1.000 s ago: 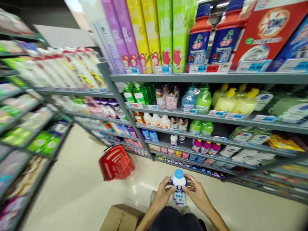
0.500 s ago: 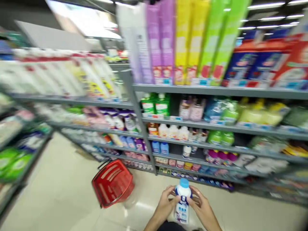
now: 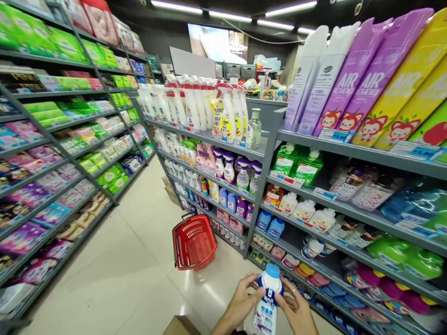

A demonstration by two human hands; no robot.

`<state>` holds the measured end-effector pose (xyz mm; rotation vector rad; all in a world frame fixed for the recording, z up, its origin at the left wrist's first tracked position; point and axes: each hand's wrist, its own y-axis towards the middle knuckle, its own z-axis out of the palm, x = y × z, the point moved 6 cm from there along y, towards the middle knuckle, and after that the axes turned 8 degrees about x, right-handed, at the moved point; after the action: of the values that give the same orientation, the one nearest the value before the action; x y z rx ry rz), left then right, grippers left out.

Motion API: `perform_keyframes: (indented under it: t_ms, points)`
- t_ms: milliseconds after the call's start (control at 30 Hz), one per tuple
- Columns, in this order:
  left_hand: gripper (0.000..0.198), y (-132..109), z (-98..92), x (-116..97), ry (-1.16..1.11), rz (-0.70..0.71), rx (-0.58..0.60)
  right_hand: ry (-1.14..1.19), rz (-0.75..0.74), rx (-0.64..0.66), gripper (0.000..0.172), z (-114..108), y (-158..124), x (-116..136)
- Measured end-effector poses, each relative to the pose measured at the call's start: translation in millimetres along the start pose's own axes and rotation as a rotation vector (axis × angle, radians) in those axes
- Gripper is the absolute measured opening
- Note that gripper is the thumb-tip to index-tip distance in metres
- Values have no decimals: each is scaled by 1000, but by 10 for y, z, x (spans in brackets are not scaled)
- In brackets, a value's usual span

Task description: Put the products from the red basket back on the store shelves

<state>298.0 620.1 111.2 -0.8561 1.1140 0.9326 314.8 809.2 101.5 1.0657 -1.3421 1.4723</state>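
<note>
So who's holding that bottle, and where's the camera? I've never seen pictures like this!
There's no robot here, just a person's two bare hands. The camera sits on that person's head, looking forward and down, so you see roughly what they'd see. The left hand and right hand hold a white bottle with a blue cap between them. Past them, a red basket sits on the shiny floor. Spray bottles and lots of other things stand on the shelves.

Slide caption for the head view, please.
Left hand and right hand hold a capped bottle before stocked shelves; a red basket sits on the floor.
</note>
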Motion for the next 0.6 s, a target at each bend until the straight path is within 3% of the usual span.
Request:
perform_keyframes:
  t_ms: [100,200,367,600]
  points:
    - [67,-80,-57,-62,0,0,-52,-15,19,124,70,96,46,30]
    - [62,-178,-47,-72,4,-19,-70,-32,20,152,67,150,-15,80]
    - [53,-233,56,-58,24,-50,-13,-43,26,115,67,131,-199,116]
    - [56,-51,304,72,56,-129,117,16,80,-21,69,-148,-409,40]
